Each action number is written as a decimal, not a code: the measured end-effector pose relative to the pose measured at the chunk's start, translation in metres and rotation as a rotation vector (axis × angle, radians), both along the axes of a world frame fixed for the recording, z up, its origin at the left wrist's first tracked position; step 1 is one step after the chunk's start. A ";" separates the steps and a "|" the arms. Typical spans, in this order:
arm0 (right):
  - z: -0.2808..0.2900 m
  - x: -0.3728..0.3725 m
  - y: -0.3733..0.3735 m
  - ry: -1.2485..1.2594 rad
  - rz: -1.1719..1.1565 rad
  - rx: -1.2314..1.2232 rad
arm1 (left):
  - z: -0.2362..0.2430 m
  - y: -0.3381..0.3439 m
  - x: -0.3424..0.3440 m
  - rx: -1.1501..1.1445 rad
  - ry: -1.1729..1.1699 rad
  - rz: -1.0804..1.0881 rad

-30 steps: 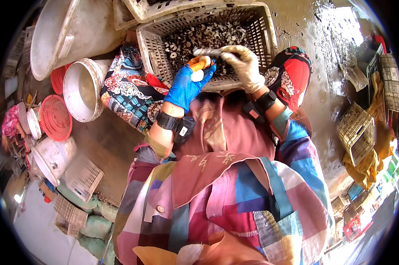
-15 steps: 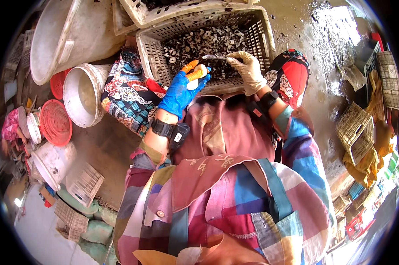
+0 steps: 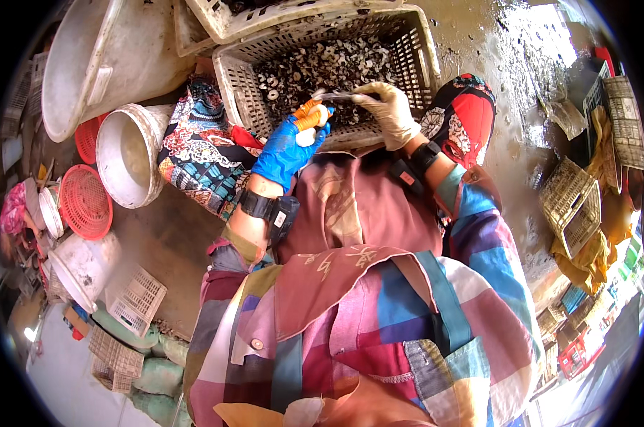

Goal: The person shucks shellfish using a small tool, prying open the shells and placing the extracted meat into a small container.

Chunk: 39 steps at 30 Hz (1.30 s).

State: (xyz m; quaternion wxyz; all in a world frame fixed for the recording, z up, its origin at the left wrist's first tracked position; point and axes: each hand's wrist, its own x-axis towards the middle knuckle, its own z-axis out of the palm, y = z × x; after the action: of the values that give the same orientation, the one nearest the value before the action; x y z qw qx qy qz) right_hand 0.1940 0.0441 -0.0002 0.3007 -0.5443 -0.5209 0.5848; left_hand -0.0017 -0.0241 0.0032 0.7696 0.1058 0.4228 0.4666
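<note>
My left hand (image 3: 288, 149), in a blue glove with orange coverings on the fingers, is closed around a small pale, rounded piece (image 3: 306, 137). My right hand (image 3: 391, 116), in a cream glove, grips a thin grey metal tool (image 3: 339, 95), whose far end is at my left hand's fingertips. Both hands are over the near part of a perforated white crate (image 3: 425, 53) holding a heap of small dark and white pieces (image 3: 325, 60). What the pieces are is too small to tell. My patterned legs flank the crate.
Another crate (image 3: 250, 23) lies beyond. Left are a large tub (image 3: 72, 71), a white bucket (image 3: 112, 153), red baskets (image 3: 83, 203), a tipped bucket (image 3: 87, 260) and green sacks (image 3: 158, 377). Right are stacked crates (image 3: 571, 206), yellow sheeting (image 3: 582, 270) and wet floor (image 3: 514, 71).
Half a second ago the tool stood apart from my left fingertips; now its end meets them, as it did a second ago. Both hands have shifted slightly left in the picture.
</note>
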 end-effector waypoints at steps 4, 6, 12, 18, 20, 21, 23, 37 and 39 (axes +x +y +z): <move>0.020 -0.010 -0.004 0.349 0.024 -0.116 | 0.001 0.011 -0.006 -0.192 -0.277 0.046; 0.008 -0.011 -0.010 0.272 0.050 -0.126 | 0.002 0.007 -0.005 -0.158 -0.200 -0.023; -0.006 -0.006 -0.009 0.114 0.037 0.052 | 0.003 0.010 -0.003 -0.197 -0.289 0.041; -0.011 0.007 -0.002 0.209 -0.118 -0.143 | 0.014 0.008 0.009 -0.180 -0.062 0.135; 0.018 -0.012 -0.008 0.231 0.018 -0.070 | 0.000 0.007 -0.006 -0.143 -0.049 -0.029; 0.004 -0.013 -0.013 0.259 0.032 0.010 | 0.003 0.008 -0.003 -0.138 -0.031 -0.015; -0.009 -0.005 -0.007 0.104 0.015 0.014 | 0.013 0.008 0.004 -0.091 0.129 -0.024; -0.022 0.008 0.000 0.054 -0.086 -0.192 | 0.028 0.010 0.007 0.201 0.320 -0.026; -0.016 0.005 0.000 0.117 -0.164 -0.205 | 0.023 0.010 0.003 0.148 0.164 -0.011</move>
State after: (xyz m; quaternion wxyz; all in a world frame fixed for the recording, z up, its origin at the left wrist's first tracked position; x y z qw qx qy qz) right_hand 0.1995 0.0442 -0.0161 0.3203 -0.5781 -0.3938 0.6389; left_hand 0.0012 -0.0143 0.0261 0.7250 0.2024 0.4481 0.4823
